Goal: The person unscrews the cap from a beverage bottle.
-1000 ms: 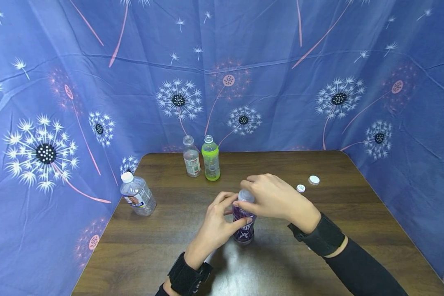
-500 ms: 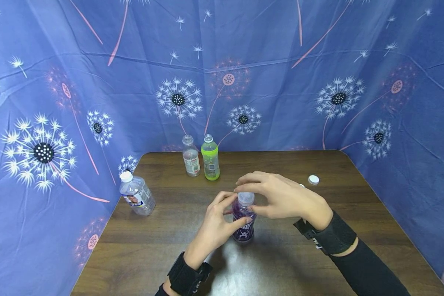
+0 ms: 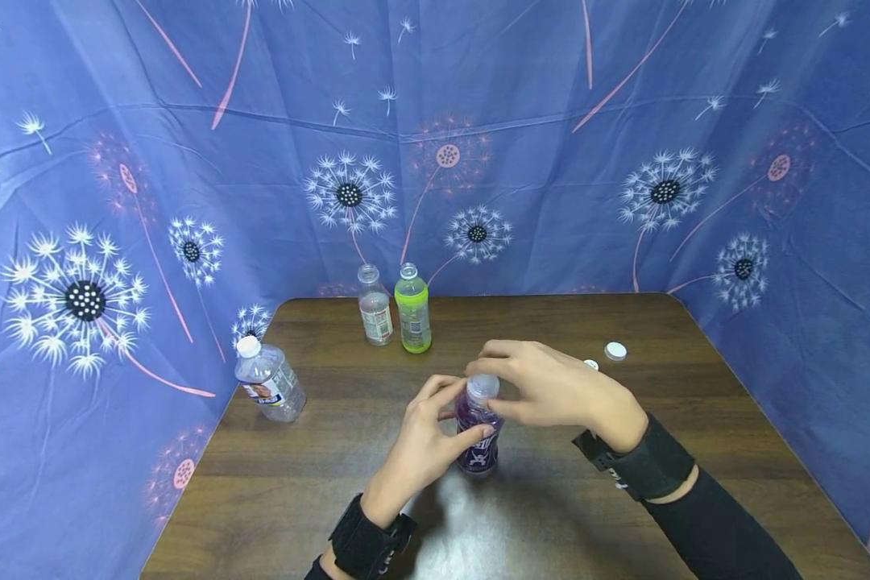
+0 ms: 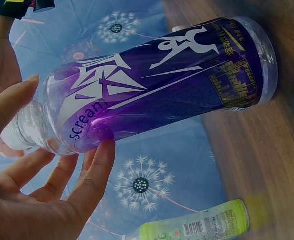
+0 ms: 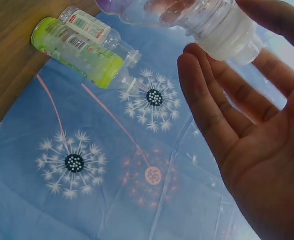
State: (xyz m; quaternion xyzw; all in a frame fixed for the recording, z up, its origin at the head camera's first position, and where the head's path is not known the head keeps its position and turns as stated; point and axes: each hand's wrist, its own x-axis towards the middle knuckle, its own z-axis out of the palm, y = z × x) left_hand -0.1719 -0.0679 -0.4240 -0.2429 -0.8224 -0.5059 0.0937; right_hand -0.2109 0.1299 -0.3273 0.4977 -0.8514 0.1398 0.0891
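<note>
Wristbands [image 3: 371, 541] in black sit nearest, one at each forearm, the right one below a black sleeve. Ahead of them, the left hand [image 3: 431, 435] holds a purple scream drink bottle [image 3: 477, 451], which stands upright on the dark wood-grain worktop [image 3: 319, 499]. Its grip is clamped around the bottle's upper part: the thumb crosses the near face over the label, and the fingers bear on the left side just below the neck, so most of the labelled body lies beneath the grip.

The right hand [image 3: 544, 387] is over the bottle's top, its grip apart, with the translucent cap [image 3: 482, 387] between thumb and fingers. The thumb is at the near right side of the neck and the fingers arch past the cap's far side; whether they touch it cannot be told.

Farther off to the left stands a clear bottle [image 3: 270, 383] with a white screw cap and a printed label. Beyond the right hand lie two loose white caps, the nearer one [image 3: 591, 365] partly hidden by that hand, the farther one [image 3: 615, 351] in full view. Near the back edge, a clear open-mouthed bottle [image 3: 374, 314] stands beside a lime-green open-mouthed bottle [image 3: 414, 314]. Behind everything hangs a blue dandelion-print cloth [image 3: 544, 137].
</note>
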